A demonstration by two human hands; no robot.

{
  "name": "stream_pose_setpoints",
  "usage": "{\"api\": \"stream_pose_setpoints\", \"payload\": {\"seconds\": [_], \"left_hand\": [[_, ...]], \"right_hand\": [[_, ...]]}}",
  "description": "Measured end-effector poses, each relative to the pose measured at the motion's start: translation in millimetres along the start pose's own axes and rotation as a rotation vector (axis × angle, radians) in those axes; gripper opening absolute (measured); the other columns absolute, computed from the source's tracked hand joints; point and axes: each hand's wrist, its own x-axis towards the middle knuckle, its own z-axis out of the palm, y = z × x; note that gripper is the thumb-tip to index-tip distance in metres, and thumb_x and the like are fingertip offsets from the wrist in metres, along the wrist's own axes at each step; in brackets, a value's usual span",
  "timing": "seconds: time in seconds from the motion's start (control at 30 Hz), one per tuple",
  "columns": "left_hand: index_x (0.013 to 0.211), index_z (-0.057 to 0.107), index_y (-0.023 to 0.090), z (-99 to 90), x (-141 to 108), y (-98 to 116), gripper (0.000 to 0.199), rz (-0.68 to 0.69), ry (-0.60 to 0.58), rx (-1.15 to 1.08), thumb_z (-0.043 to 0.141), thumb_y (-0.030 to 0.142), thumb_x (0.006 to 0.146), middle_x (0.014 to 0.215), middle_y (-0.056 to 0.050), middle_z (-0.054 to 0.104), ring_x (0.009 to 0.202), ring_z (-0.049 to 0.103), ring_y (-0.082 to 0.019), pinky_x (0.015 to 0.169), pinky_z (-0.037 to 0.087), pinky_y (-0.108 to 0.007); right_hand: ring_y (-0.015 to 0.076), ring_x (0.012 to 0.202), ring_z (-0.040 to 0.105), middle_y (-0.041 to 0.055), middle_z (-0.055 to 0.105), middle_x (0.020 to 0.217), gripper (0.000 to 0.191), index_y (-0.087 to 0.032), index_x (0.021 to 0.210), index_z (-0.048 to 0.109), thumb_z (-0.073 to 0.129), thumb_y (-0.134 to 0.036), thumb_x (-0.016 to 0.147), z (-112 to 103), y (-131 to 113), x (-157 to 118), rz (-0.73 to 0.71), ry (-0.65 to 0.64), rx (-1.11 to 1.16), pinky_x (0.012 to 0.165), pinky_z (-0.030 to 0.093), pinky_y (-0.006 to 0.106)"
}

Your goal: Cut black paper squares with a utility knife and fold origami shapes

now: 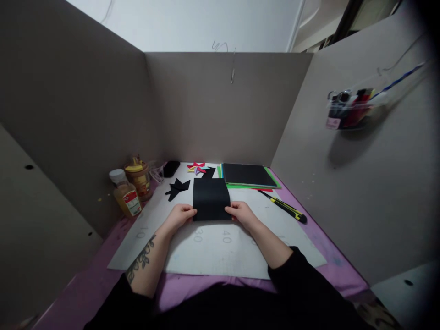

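Observation:
A square sheet of black paper (211, 198) is held up by its two sides, slightly bowed, over a white mat (220, 256). My left hand (180, 216) pinches its lower left corner between thumb and fingers. At the lower right edge, my right hand (241, 213) grips it the same way. Just beyond my left hand lie folded black paper pieces (178, 187). Behind the sheet, another black paper piece (209, 173) is partly covered. Small folded coloured paper pieces (196, 168) rest near it at the back.
A stack of coloured paper with black on top (247, 175) lies at the back right. The yellow-and-black utility knife (287, 208) is right of my right hand. A glue bottle (126, 195) and a jar (138, 178) stand left. A holder with tools (354, 107) hangs on the right panel.

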Motion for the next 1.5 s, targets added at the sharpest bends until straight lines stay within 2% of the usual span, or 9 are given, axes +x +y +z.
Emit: {"api": "stream_pose_setpoints", "payload": {"seconds": [0.1,0.33,0.97,1.1,1.27,1.4,1.5], "left_hand": [[0.051,0.046,0.018,0.5,1.1,-2.4,0.033,-0.083,-0.047,-0.144,0.060,0.043,0.068,0.040,0.004,0.044,0.036,0.029,-0.006,0.040,0.016,-0.023],[0.051,0.045,0.018,0.6,3.0,-5.2,0.032,-0.096,-0.067,-0.240,0.062,0.039,0.067,0.039,0.005,0.042,0.035,0.030,-0.005,0.039,0.014,-0.023],[0.051,0.042,0.018,0.2,-0.1,-0.5,0.032,-0.116,-0.103,-0.288,0.063,0.038,0.066,0.039,0.005,0.041,0.034,0.028,-0.005,0.040,0.012,-0.024],[0.051,0.043,0.018,-0.6,-1.4,0.1,0.034,-0.064,-0.080,-0.204,0.061,0.041,0.068,0.040,0.005,0.040,0.036,0.028,-0.006,0.041,0.014,-0.024],[0.053,0.047,0.017,-1.9,-1.1,-0.3,0.035,0.071,0.030,0.070,0.055,0.044,0.073,0.043,0.005,0.040,0.040,0.030,-0.007,0.044,0.019,-0.024],[0.050,0.046,0.017,-1.9,1.1,-2.9,0.035,0.166,0.055,0.220,0.053,0.041,0.075,0.044,0.005,0.040,0.045,0.034,-0.009,0.048,0.023,-0.024],[0.049,0.045,0.018,-1.7,2.7,-4.9,0.035,0.179,0.048,0.271,0.052,0.041,0.074,0.044,0.005,0.039,0.046,0.032,-0.009,0.049,0.022,-0.024]], "right_hand": [[0.0056,0.032,0.031,-0.0084,0.037,0.033,0.034,-0.020,0.051,0.040,0.066,-0.038,0.064,0.1,-1.2,0.5,0.021,-0.035,0.028,0.035,0.018,0.020],[0.0061,0.033,0.032,-0.0081,0.036,0.034,0.033,-0.020,0.049,0.040,0.066,-0.036,0.063,-0.1,1.0,3.3,0.040,-0.037,0.071,0.037,0.018,0.021],[0.0065,0.035,0.032,-0.0081,0.036,0.036,0.027,-0.019,0.053,0.045,0.065,-0.035,0.063,-1.5,-0.6,2.0,0.074,-0.066,0.101,0.038,0.017,0.022],[0.0062,0.037,0.032,-0.0074,0.038,0.038,0.029,-0.018,0.053,0.046,0.066,-0.037,0.065,-2.0,1.2,2.3,0.011,-0.058,0.080,0.039,0.018,0.021],[0.0059,0.037,0.032,-0.0071,0.039,0.040,0.029,-0.018,0.054,0.048,0.065,-0.038,0.067,1.2,2.0,1.9,-0.068,0.021,0.026,0.039,0.022,0.021],[0.0079,0.041,0.044,-0.0060,0.047,0.048,0.022,-0.018,0.066,0.053,0.065,-0.036,0.065,4.4,0.1,2.9,-0.056,0.061,0.121,0.039,0.031,0.020],[0.0096,0.046,0.051,-0.0057,0.049,0.051,0.025,-0.019,0.068,0.050,0.068,-0.036,0.062,4.3,0.4,4.4,-0.044,0.083,0.167,0.041,0.035,0.019]]}}
